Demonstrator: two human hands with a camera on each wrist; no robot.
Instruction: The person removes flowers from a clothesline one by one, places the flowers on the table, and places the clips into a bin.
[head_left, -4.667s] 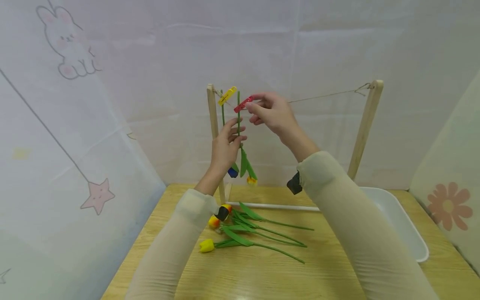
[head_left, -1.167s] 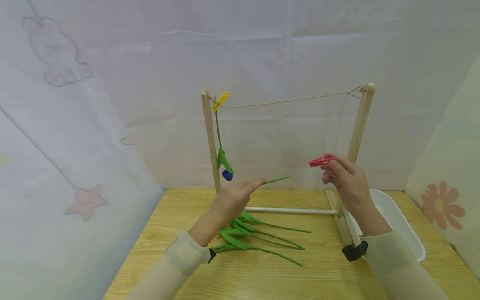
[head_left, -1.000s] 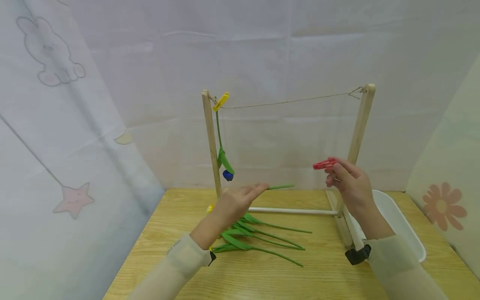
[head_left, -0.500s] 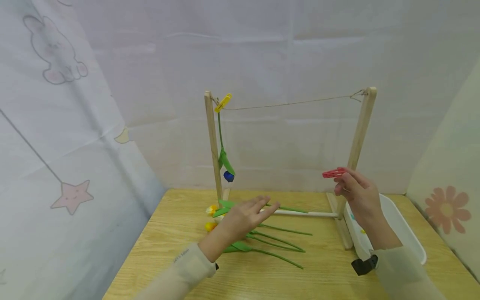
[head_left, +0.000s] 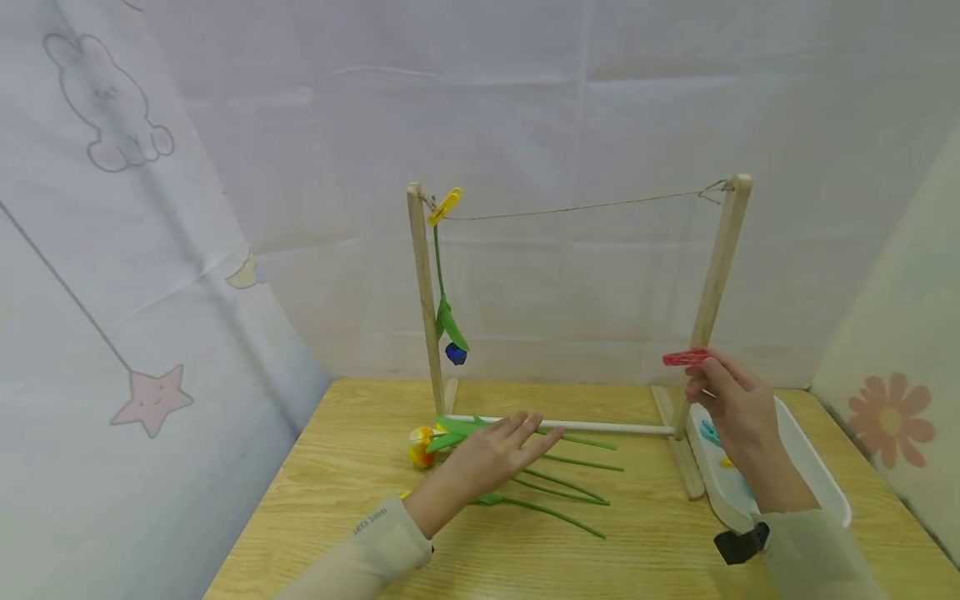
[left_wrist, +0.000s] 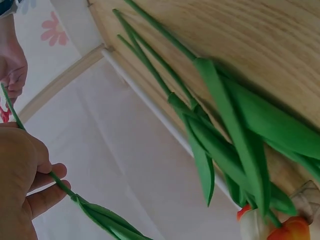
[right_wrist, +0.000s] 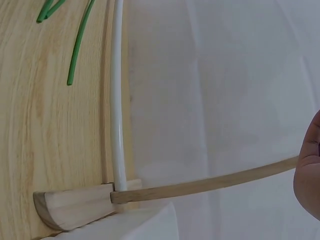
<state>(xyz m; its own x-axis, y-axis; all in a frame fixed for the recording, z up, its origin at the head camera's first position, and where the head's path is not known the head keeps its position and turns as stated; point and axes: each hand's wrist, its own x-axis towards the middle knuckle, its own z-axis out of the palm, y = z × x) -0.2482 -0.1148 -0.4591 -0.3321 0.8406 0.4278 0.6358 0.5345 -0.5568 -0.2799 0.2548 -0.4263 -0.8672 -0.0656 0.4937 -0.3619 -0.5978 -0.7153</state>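
Note:
My left hand (head_left: 491, 454) is low over the artificial tulips, palm down. In the left wrist view, its thumb and fingers pinch the green stem of one tulip (left_wrist: 107, 219), which is apart from the others. At the right, my right hand (head_left: 738, 408) pinches a red clothespin (head_left: 684, 358) beside the frame's right post. Several more tulips (head_left: 558, 518) lie on the table below my left hand, partly hidden by it. A blue tulip (head_left: 455, 353) hangs upside down from the string (head_left: 570, 209), its stem clipped by a yellow clothespin (head_left: 446, 206).
The wooden frame (head_left: 720, 267) stands at the back of the table (head_left: 525, 567), with a white rod (head_left: 615, 427) along its base. A white tray (head_left: 821, 475) at the right holds teal and yellow clothespins (head_left: 709, 432), partly behind my right forearm. Patterned cloth walls surround the table.
The red clothespin and the held tulip have come off the string. My left hand has lowered the tulip toward the others. My right hand has moved right and down toward the tray with the clothespin.

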